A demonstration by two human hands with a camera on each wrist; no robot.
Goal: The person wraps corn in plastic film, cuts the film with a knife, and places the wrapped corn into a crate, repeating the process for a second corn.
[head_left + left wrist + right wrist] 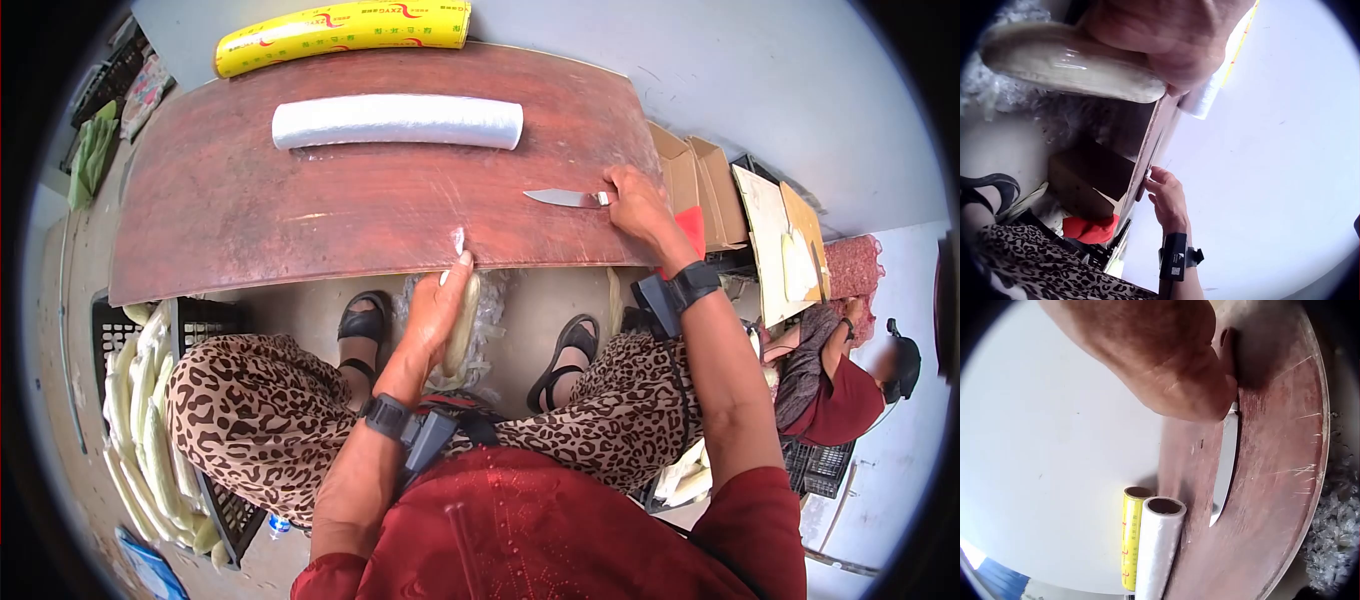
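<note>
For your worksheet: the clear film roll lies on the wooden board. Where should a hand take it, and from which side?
Grip the clear film roll around its middle, from above. It lies flat and crosswise on the wooden board, its top bare, and a mid-length hold probably keeps the long cylinder level. The yellow roll lies close behind.

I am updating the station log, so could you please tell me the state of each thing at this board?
Left hand: grips a wrapped corn cob just below the board's near edge.
Right hand: holds the knife, blade flat on the board.
Clear film roll: lying on the board.
Yellow boxed roll: lying beyond the board's far edge.
</note>
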